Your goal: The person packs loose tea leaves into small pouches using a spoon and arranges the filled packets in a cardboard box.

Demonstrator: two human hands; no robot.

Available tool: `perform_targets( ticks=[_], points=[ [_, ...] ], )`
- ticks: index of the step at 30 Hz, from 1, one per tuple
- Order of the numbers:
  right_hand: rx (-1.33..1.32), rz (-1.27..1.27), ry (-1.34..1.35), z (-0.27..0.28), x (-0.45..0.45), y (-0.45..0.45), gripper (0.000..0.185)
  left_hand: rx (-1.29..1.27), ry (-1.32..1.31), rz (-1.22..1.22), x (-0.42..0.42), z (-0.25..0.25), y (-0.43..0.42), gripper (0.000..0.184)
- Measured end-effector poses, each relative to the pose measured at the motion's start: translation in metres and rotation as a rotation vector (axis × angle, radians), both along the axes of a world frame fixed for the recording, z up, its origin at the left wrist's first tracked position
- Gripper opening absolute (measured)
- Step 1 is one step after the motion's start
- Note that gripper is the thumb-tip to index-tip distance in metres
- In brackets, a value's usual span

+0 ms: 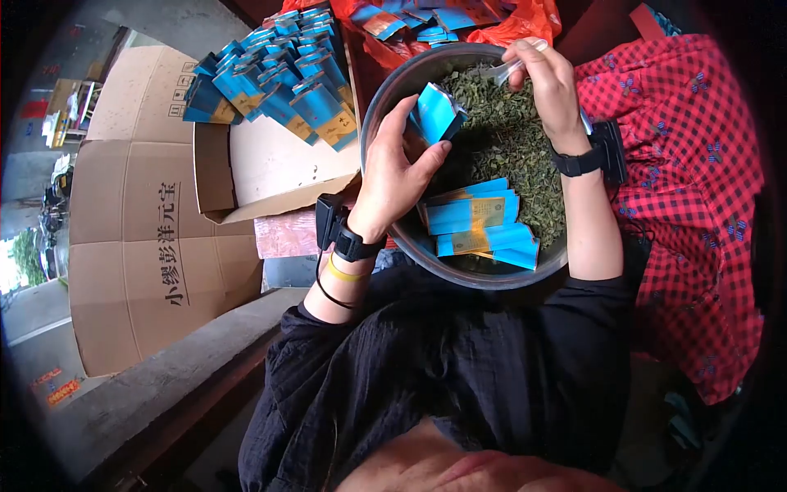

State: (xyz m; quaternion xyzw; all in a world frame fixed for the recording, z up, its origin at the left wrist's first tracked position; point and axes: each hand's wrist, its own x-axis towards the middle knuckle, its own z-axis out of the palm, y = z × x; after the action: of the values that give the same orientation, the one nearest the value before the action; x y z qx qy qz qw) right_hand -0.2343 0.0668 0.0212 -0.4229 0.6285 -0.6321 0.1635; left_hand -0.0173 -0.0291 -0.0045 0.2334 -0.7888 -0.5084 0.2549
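Note:
A large metal basin (469,280) holds dried green leaves (525,148). Over its left side my left hand (393,168) grips a blue paper packet (437,113), with the open mouth turned up and toward the leaves. My right hand (548,86) is closed around a white plastic spoon (502,74) at the basin's far edge. The spoon's tip is down by the leaves, and whether it carries any is hard to make out. Several flat blue and gold packets (479,221) lie on the leaves at the near side.
Left of the basin, a shallow cardboard box (279,168) holds rows of upright blue packets (283,78). A tall carton flap (131,238) stands beyond it. Behind the basin lies a red plastic bag (525,23) with more packets. Red checked cloth (680,164) hangs at right.

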Motion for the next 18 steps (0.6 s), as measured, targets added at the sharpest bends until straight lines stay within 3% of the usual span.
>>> perform_targets(
  ticks=[8, 14, 18],
  points=[
    [0.163, 0.110, 0.251, 0.002, 0.029, 0.001, 0.022, -0.157, 0.012, -0.015, -0.002, -0.006, -0.002, 0.065],
    [-0.085, 0.184, 0.809, 0.011, 0.044, -0.004, 0.015, -0.171, 0.064, -0.038, -0.004, -0.014, -0.005, 0.065],
    [-0.171, 0.070, 0.929, 0.020, 0.040, 0.000, 0.010, -0.099, 0.063, -0.047, -0.004, -0.012, -0.005, 0.063]
  ],
)
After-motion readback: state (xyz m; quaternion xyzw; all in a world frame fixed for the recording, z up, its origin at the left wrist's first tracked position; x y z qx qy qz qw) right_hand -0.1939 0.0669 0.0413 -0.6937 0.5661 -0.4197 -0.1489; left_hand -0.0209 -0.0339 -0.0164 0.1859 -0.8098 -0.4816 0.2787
